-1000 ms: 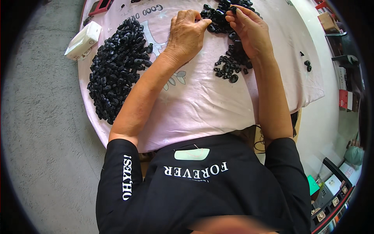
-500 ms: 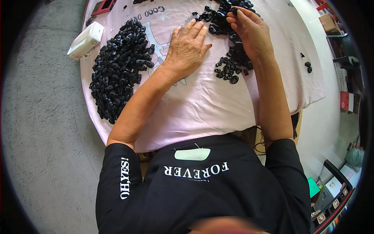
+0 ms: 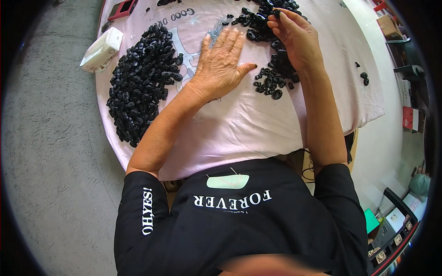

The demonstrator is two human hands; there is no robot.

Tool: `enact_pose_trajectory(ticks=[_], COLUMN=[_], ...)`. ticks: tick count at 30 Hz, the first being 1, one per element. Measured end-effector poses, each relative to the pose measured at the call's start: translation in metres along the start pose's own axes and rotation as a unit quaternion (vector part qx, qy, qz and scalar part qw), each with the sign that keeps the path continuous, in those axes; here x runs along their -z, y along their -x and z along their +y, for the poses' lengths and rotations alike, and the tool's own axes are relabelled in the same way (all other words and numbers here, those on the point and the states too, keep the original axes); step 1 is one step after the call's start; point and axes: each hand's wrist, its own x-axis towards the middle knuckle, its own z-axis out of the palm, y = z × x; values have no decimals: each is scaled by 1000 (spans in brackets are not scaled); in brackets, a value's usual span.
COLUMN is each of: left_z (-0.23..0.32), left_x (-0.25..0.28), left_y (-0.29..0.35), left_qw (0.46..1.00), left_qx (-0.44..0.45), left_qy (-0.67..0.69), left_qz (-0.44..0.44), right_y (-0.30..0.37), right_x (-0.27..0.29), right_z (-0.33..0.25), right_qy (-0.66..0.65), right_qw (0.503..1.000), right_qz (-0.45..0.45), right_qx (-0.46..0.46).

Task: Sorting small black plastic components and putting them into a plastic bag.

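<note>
Head view: the left hand (image 3: pixel 220 62) spreads flat beside silvery coils (image 3: pixel 215 33); the right hand (image 3: pixel 301 43) pinches a black part (image 3: pixel 276 13) above the bench (image 3: pixel 230 131). The ribbed heap (image 3: pixel 138 83) looks finished; loose pieces (image 3: pixel 269 83) remain.

We count two bare hands, one left hand (image 3: pixel 221 69) and one right hand (image 3: pixel 298 41), the latter holding one black piece (image 3: pixel 276 14). On one surface (image 3: pixel 239 124) we see one left-side heap of black ribbed parts (image 3: pixel 140 83), too many to number, one white packet (image 3: pixel 102 49), and two round black pieces (image 3: pixel 363 75) near one smaller bit (image 3: pixel 357 64).
</note>
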Motion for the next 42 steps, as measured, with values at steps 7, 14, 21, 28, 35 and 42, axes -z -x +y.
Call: enact_pose_trajectory(ticks=[7,14,21,28,35,42], left_z=[-3,-8,-5,-6,-16,-15], left_x=[1,-4,-1,5,-4,-3], left_y=[-3,-8,-31,-28,-50,-50], left_qw=[998,997,997,995,982,985], left_qx=[54,68,56,61,35,30], left_qy=[-17,-15,9,37,52,53], left_qz=[4,27,48,76,176,161], right_y=[1,2,3,1,2,3], right_x=[-2,-2,-3,-2,-4,-5], right_z=[-2,-2,-2,-5,-6,-8], right_qy=[6,8,8,11,12,10], right_qw=[1000,1000,1000,1000,1000,1000], right_qz=[12,3,5,14,15,14], right_qx=[0,-1,1,4,6,7])
